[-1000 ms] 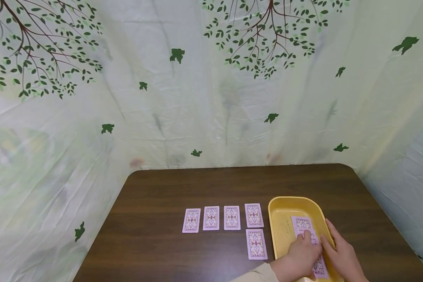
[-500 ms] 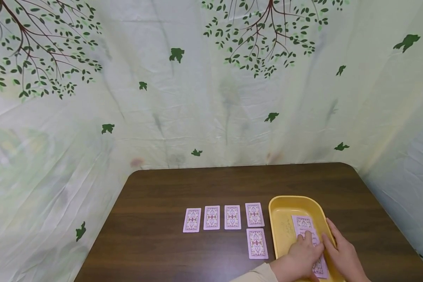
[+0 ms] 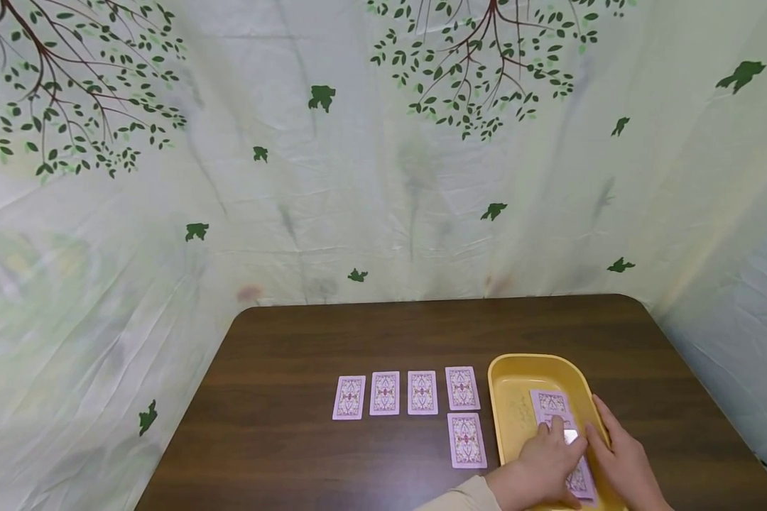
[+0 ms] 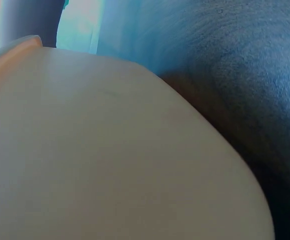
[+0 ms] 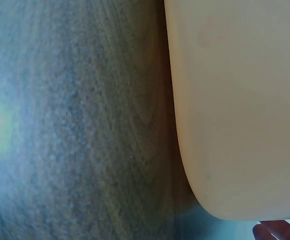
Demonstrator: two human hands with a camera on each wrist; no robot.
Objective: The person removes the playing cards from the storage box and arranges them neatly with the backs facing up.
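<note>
My left hand (image 3: pixel 542 465) reaches into the yellow tray (image 3: pixel 508 397), its fingers on the purple-patterned playing cards (image 3: pixel 551 403) lying face down there. Its thumb is near the lower end of the cards, and a white glare shows between the fingers on the card it pinches. My right hand (image 3: pixel 629 465) grips the tray's right rim, thumb toward the inside and fingers along the outer side. The hands partly cover the cards. A smooth pale surface fills much of both wrist views; a few dark fingertips (image 5: pixel 279 230) show at the right wrist view's lower corner.
Left of the tray on the dark wooden table (image 3: pixel 281 461), several face-down cards (image 3: pixel 385 393) form a row. Another card (image 3: pixel 467 440) lies below the row's right end. Behind the table hangs a pale curtain (image 3: pixel 409 213) printed with leaves.
A bright glare now shows on a card between the left fingers, and the lower end of the cards has shifted slightly. The right hand stays on the tray rim.
</note>
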